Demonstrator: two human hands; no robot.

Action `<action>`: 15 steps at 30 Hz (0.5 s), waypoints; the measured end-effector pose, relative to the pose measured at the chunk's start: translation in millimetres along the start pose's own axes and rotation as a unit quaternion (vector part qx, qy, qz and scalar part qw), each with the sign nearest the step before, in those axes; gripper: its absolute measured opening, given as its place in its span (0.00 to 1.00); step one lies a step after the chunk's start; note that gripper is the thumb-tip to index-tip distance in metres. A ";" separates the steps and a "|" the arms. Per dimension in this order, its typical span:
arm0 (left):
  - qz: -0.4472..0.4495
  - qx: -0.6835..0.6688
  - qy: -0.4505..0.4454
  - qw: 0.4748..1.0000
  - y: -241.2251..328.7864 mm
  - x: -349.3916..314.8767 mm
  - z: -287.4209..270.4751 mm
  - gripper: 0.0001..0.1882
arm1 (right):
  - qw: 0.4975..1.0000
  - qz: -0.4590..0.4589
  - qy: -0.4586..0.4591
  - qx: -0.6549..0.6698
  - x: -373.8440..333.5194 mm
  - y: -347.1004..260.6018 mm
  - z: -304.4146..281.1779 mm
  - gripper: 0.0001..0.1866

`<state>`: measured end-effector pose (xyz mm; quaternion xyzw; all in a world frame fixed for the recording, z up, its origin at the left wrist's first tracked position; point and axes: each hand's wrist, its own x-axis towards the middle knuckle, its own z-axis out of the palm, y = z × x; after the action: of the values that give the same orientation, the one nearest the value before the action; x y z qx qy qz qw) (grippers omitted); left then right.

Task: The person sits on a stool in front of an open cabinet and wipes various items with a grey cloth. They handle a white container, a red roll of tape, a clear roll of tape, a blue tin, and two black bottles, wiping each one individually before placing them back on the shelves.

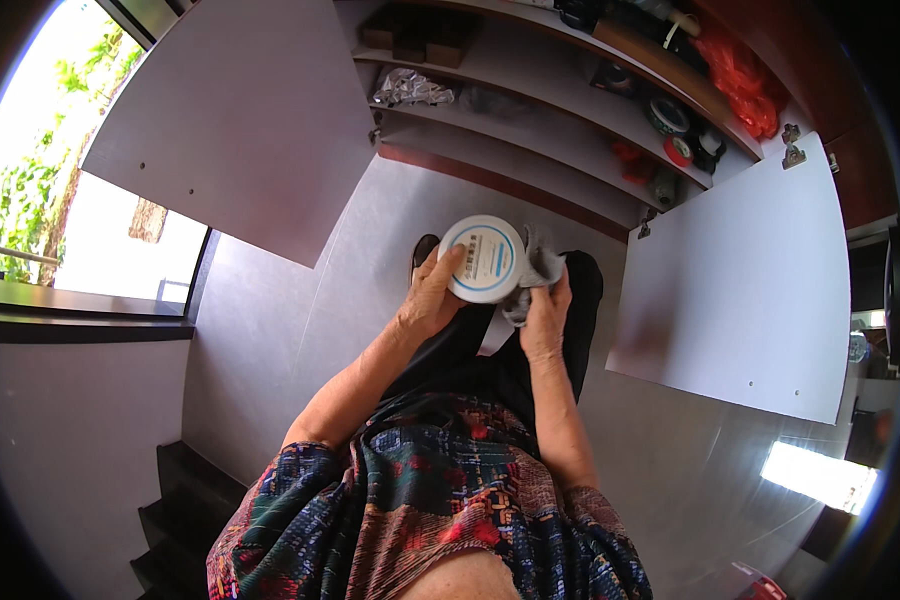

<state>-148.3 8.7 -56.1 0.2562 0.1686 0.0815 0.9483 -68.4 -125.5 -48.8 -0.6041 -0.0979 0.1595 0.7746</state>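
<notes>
Tub sits gripped by its edge under the thumb of the left hand; fingers of the right hand clutch grey cloth beside it. Slackened left fingers might drop the tub.

Left forearm and right forearm extended toward far side, converging; left hand gripping, thumb outstretched; right hand gripping, fingers bent.

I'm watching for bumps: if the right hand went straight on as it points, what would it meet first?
The grey cloth that the right hand already holds; beyond it, perhaps the red cabinet base, though depth is unclear.
</notes>
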 end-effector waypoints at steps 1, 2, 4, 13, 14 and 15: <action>0.006 0.034 -0.012 0.999 -1.2 -0.4 -1.1 0.26 | 0.998 0.016 0.004 0.062 6.5 -2.1 -1.6 0.11; 0.015 0.069 -0.022 0.997 -0.8 -1.1 -2.0 0.27 | 0.996 0.044 -0.029 0.079 13.1 -3.2 -9.4 0.11; 0.014 0.122 -0.053 0.991 0.3 -1.7 1.6 0.29 | 0.988 0.068 -0.114 0.075 25.3 -13.1 -23.8 0.15; 0.027 0.177 -0.020 0.984 1.2 -1.3 -0.4 0.38 | 0.973 0.153 -0.143 0.094 11.4 -20.4 -34.4 0.28; 0.040 0.150 -0.008 0.988 -3.3 -4.5 1.4 0.39 | 0.975 0.126 -0.111 0.142 6.0 -16.5 -32.5 0.28; 0.033 0.158 0.000 0.987 -7.1 -6.5 4.0 0.40 | 0.976 0.107 -0.093 0.165 6.2 -15.8 -31.0 0.27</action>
<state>-152.4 -0.8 -54.7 0.4083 0.1706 0.0852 0.8927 -49.9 -154.7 -41.6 -0.4573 -0.0762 0.3110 0.8297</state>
